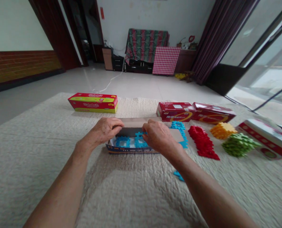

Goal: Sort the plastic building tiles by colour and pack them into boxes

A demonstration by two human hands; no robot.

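Observation:
A low cardboard box (128,151) with a dark blue printed front lies across the middle, its brown lid flap (133,122) raised at the back. My left hand (107,129) is closed on the flap's edge at the left. Farther right, my right hand (156,131) is closed at the same edge, its thumb just above a blue piece; its fingertips are partly hidden. Inside the box lie blue notched plastic pieces (123,142). More blue pieces (178,125) lie behind and right of the box, and a loose blue piece (178,175) rests near my right forearm.
Red pieces (202,142), yellow pieces (223,129) and green pieces (238,145) lie in piles to the right. A red-and-yellow box (93,103) stands at the back left. Two dark red boxes (176,110) and a white-and-red box (266,137) stand right, on a quilted cream mat (48,152).

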